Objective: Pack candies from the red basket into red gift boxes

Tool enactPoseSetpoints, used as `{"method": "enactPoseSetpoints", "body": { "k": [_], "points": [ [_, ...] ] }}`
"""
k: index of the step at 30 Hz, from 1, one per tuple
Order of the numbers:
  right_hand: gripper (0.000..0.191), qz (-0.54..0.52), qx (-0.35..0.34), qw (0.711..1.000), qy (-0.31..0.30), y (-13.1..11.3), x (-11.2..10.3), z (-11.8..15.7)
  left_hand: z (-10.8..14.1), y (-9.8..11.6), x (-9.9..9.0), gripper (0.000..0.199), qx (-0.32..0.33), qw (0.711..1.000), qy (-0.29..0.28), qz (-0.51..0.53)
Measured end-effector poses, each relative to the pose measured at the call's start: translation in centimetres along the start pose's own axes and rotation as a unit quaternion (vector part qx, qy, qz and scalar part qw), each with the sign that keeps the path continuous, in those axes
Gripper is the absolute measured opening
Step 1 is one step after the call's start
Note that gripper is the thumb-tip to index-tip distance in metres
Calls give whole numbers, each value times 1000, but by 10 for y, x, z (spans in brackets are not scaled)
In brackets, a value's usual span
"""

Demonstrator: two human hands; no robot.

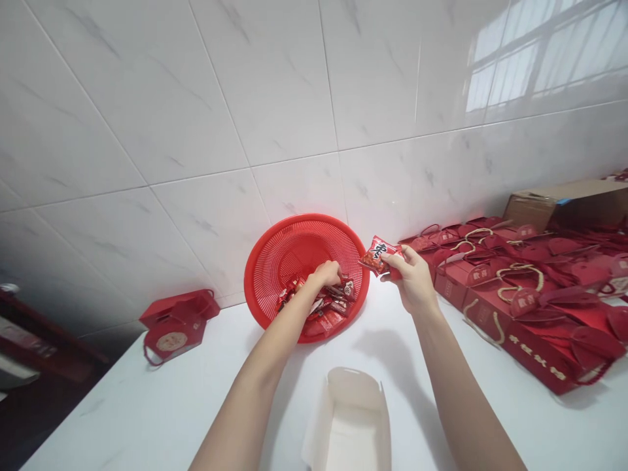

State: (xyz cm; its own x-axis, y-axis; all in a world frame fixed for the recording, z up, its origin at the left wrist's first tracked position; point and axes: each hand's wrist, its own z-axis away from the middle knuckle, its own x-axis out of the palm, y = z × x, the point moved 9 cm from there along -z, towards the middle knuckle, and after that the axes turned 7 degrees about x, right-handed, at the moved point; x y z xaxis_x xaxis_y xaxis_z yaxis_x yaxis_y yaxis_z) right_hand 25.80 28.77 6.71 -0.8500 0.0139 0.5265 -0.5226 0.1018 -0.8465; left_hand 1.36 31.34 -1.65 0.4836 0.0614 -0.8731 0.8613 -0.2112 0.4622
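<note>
The fingers of my right hand (413,278) are closed on a small red snack packet (377,254), with the thumb lying over its front. More red wrapper shows under this thumb, and I cannot tell if it belongs to the same packet. The fingers of my left hand (326,272) are bent down inside the basket, and from here I cannot tell whether they hold something.

Nearest to me, at the near edge of the white table (122,418), I see a pale paper box (354,437) with its top open. One rounded end flap stands up at its far end, and its near end is cut by the border of my view. Behind it, close to the middle of the table's far edge, is the red plastic basket (267,261) with mesh wall. Wrapped snacks (328,322), mostly red, lie in its nearer part. My right hand holds its packet just beside the basket's right rim, and my left forearm (262,376) crosses over the near rim.

Along the right side of the table many red gift boxes (490,320) stand close together, with cord handles and gold characters. Near the table's far left corner is another red gift box (176,330), bearing a round gold emblem. At the far right, behind the row, is a brown cardboard carton (576,204). Farthest is the wall of marbled tiles (294,98), which reflects a barred window (534,62) at upper right.
</note>
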Motion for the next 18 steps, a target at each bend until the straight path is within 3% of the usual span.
{"method": "enactPoseSetpoints", "body": {
  "k": [10,13,15,18],
  "points": [
    [34,11,-3,1000,-7,3,2,0,-63,19,-6,33,35,998,-38,29],
    [33,16,-1,1000,-10,4,3,-1,-77,26,-11,19,41,997,-49,32],
    [33,18,-1,1000,-13,5,3,-1,-79,28,-18,8,42,998,-32,42],
    [32,21,2,1000,-14,6,3,-1,-76,29,-33,13,37,996,20,73]
  ]
}}
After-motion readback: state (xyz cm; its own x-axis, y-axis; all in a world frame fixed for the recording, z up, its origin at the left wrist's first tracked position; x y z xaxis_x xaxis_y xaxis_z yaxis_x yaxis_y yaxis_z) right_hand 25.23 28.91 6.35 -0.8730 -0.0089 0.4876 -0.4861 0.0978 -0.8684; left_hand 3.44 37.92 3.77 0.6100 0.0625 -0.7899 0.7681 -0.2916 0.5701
